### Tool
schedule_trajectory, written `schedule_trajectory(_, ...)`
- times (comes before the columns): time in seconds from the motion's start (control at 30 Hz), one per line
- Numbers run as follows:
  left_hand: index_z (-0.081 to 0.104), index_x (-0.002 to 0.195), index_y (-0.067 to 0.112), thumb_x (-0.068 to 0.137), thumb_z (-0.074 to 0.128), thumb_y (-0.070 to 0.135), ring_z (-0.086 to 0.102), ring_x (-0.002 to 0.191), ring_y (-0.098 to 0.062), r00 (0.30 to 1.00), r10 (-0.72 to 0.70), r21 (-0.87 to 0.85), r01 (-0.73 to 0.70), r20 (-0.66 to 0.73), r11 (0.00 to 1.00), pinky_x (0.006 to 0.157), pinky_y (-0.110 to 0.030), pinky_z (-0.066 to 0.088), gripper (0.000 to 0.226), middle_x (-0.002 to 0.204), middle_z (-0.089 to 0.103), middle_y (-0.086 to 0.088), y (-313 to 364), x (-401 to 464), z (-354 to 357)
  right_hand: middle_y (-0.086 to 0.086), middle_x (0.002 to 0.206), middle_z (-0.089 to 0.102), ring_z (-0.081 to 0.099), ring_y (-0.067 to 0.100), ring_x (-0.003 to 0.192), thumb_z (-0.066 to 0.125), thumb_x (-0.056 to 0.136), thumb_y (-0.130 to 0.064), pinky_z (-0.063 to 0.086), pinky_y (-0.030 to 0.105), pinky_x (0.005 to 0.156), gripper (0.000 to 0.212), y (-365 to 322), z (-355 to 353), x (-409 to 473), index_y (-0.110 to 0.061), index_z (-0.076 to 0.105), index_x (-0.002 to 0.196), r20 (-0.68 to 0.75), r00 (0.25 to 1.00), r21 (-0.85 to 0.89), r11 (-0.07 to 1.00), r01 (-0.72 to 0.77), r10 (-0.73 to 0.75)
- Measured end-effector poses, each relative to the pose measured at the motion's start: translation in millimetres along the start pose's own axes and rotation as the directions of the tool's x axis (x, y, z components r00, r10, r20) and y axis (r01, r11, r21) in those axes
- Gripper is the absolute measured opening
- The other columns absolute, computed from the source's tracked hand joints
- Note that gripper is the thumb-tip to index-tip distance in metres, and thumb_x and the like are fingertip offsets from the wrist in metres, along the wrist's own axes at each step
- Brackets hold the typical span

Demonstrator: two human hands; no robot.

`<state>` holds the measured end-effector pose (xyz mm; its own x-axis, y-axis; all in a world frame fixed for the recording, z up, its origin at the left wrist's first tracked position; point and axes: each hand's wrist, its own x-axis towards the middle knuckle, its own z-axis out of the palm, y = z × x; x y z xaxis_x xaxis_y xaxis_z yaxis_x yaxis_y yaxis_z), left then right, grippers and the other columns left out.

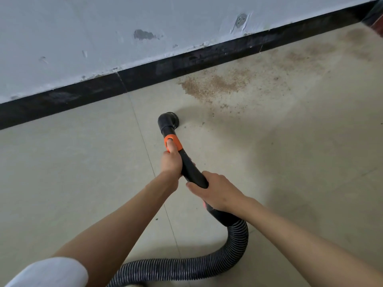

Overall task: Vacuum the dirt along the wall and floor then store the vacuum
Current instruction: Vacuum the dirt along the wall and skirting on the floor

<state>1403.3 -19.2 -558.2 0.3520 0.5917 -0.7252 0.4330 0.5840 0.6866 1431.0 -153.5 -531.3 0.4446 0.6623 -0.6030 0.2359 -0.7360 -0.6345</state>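
Observation:
Both hands hold a black vacuum wand [190, 165] with an orange collar [173, 142]. My left hand [171, 162] grips the wand just below the collar, with one finger lying on the orange part. My right hand [215, 192] grips the wand's lower end, where the ribbed black hose [238, 241] joins and curls back toward me. The round brush nozzle [168, 121] rests on the beige tile floor. A patch of brown dirt [209, 85] lies on the floor beyond the nozzle, to its right, near the wall. The vacuum body is out of view.
A black skirting board [186, 61] runs along the foot of a chipped pale wall [103, 32]. Thinner dirt [315, 48] spreads along the floor toward the far right corner. Bare tiles [72, 162] lie left of the nozzle.

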Motion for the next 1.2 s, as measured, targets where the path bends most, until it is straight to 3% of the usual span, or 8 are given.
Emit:
schedule_trajectory(0.07,0.048,0.099,0.005,0.098,0.026,0.052,0.060,0.064,-0.026,1.000,-0.014,0.011,0.014,0.004,1.000,0.076,-0.042,0.055,0.053,0.075,0.058,-0.012,-3,-7,-5,0.001,0.072,0.065,0.065,0.022,0.069,0.050,0.091,-0.055,0.053,0.039,0.075,0.036,-1,7,-6,-0.020,0.049,0.084,0.007,1.000,0.006,1.000,-0.006,0.006)
schedule_trajectory(0.2,0.046,0.109,0.004,0.098,0.025,0.053,0.059,0.062,-0.025,0.999,-0.032,-0.006,0.032,0.032,0.999,0.057,-0.033,0.051,0.054,0.078,0.056,-0.012,-7,-16,-11,0.002,0.073,0.067,0.066,0.023,0.071,0.048,0.092,-0.056,0.053,0.038,0.074,0.037,-3,16,-14,-0.020,0.048,0.085,-0.004,1.000,-0.013,1.000,0.002,-0.002)
schedule_trajectory(0.27,0.045,0.113,0.003,0.098,0.026,0.054,0.059,0.062,-0.025,0.998,-0.040,-0.007,0.040,0.048,0.999,0.056,-0.032,0.050,0.056,0.079,0.056,-0.012,-10,-18,-10,0.002,0.073,0.066,0.065,0.023,0.071,0.048,0.092,-0.055,0.053,0.038,0.073,0.037,-1,17,-18,-0.019,0.048,0.084,-0.011,1.000,-0.014,1.000,-0.005,0.005)
schedule_trajectory(0.47,0.046,0.111,0.003,0.098,0.025,0.054,0.060,0.068,-0.027,0.986,-0.073,0.088,0.061,0.150,0.994,0.065,-0.036,0.053,0.057,0.081,0.057,-0.013,-17,-31,9,0.005,0.075,0.069,0.066,0.024,0.069,0.048,0.090,-0.056,0.054,0.043,0.075,0.040,17,18,-38,-0.017,0.051,0.087,-0.087,0.994,0.046,0.997,-0.062,0.066)
schedule_trajectory(0.67,0.049,0.110,0.003,0.097,0.024,0.054,0.061,0.090,-0.033,0.980,-0.032,0.173,-0.003,0.198,0.985,0.087,-0.048,0.053,0.058,0.097,0.059,-0.018,-5,-23,35,0.007,0.076,0.069,0.068,0.024,0.072,0.051,0.089,-0.053,0.054,0.041,0.074,0.037,24,7,-30,-0.016,0.052,0.087,-0.178,0.978,0.141,0.986,-0.084,0.109)
schedule_trajectory(0.97,0.048,0.095,0.005,0.097,0.023,0.055,0.060,0.075,-0.030,0.962,-0.047,0.193,-0.006,0.269,0.981,0.086,-0.047,0.054,0.056,0.083,0.058,-0.014,-7,-24,47,0.004,0.075,0.068,0.067,0.021,0.071,0.050,0.090,-0.054,0.055,0.039,0.072,0.035,29,12,-33,-0.019,0.051,0.085,-0.264,0.950,0.166,0.978,-0.127,0.168)
schedule_trajectory(1.07,0.048,0.086,0.008,0.097,0.024,0.054,0.059,0.076,-0.029,0.965,-0.038,0.175,-0.008,0.261,0.985,0.086,-0.047,0.054,0.054,0.084,0.057,-0.015,-10,-23,42,0.005,0.076,0.068,0.067,0.022,0.071,0.050,0.090,-0.053,0.054,0.038,0.071,0.035,26,13,-35,-0.019,0.050,0.084,-0.242,0.956,0.156,0.979,-0.128,0.163)
schedule_trajectory(1.2,0.050,0.087,0.010,0.096,0.023,0.057,0.063,0.095,-0.036,0.990,0.007,0.151,-0.028,0.143,0.988,0.089,-0.049,0.052,0.055,0.096,0.060,-0.018,-22,-21,20,0.006,0.075,0.069,0.063,0.020,0.064,0.052,0.090,-0.052,0.054,0.038,0.070,0.035,21,16,-35,-0.018,0.049,0.084,-0.127,0.987,0.103,0.991,-0.089,0.102)
